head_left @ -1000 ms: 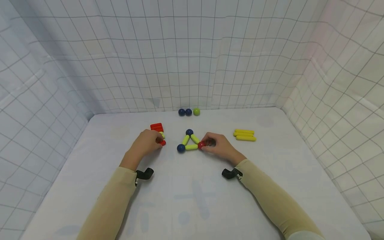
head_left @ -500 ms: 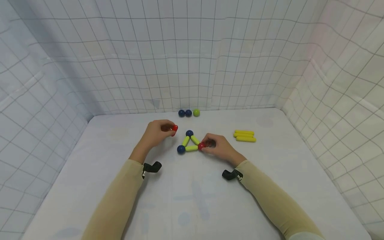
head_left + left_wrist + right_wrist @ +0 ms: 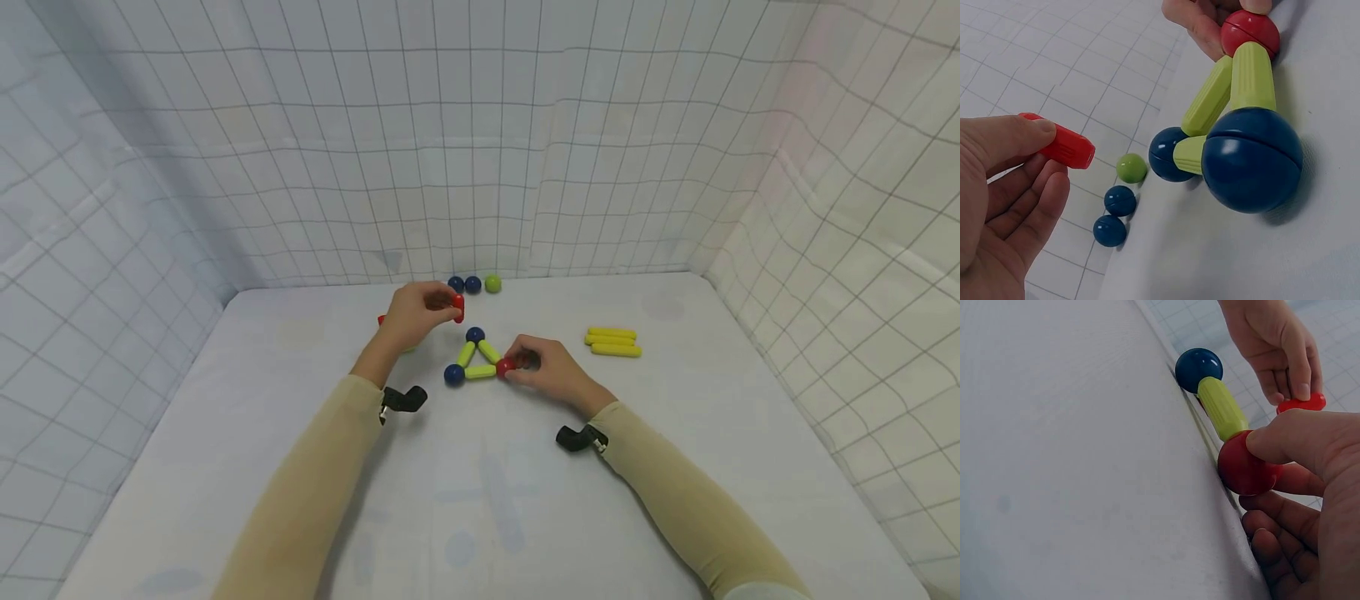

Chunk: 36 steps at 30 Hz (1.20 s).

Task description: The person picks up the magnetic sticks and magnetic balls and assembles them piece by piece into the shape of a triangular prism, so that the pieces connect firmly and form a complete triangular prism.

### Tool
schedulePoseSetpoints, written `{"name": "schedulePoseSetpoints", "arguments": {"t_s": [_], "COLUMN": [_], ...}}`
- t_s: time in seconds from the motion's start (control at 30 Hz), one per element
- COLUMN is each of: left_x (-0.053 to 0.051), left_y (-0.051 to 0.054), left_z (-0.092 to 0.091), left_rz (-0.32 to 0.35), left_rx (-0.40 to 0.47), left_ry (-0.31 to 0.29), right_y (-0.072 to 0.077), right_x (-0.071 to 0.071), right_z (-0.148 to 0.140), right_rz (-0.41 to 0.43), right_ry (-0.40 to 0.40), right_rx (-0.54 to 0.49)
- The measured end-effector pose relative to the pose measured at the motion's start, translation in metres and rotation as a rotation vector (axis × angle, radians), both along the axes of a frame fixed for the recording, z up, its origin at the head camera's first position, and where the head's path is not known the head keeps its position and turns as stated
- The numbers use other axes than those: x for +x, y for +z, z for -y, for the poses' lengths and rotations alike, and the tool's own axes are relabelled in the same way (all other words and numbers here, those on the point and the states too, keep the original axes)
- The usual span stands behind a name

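Note:
Between thumb and fingers, my left hand [image 3: 420, 313] pinches a short red rod [image 3: 1069, 147], held above the table behind the triangle. That triangle lies flat: three lime-green rods [image 3: 1254, 78] join two dark blue balls [image 3: 1252, 160] and one red ball [image 3: 1247, 464]. At its right corner my right hand [image 3: 551, 367] grips the red ball by thumb and fingers. The red rod is apart from the triangle. In the right wrist view a blue ball [image 3: 1199, 370] shows at the far end of one lime-green rod.
Two blue balls [image 3: 472, 285] and a green ball [image 3: 492, 283] sit along the table's back edge. Several yellow rods [image 3: 612, 340] lie at the right. Red and lime pieces [image 3: 381, 319] are partly hidden behind my left arm. A grid-patterned cloth [image 3: 480, 167] rises behind.
My left hand has lifted a red rod from the pile at the left and carried it right and toward the back. My right hand has stayed on the red ball.

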<state>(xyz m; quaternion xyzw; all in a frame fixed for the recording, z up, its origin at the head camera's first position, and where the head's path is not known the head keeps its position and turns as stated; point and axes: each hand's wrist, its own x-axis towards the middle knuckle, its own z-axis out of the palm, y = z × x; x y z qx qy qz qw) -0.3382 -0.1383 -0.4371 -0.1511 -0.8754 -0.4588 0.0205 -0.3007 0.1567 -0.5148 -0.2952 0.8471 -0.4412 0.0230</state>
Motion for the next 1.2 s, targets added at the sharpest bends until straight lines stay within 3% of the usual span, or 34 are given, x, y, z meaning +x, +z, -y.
{"name": "schedulePoseSetpoints", "arguments": {"t_s": [0.5, 1.2], "left_x": [-0.005, -0.005], "left_y": [-0.009, -0.018], "left_z": [-0.021, -0.025], "left_rz": [0.027, 0.04], "left_rx": [-0.029, -0.057], "left_ry": [-0.018, -0.027], "right_y": [0.0, -0.001], "right_x": [0.001, 0.0], "right_z": [-0.001, -0.001], "right_rz": [0.009, -0.015], "right_ry": [0.008, 0.007], "right_rx": [-0.01, -0.021]}}
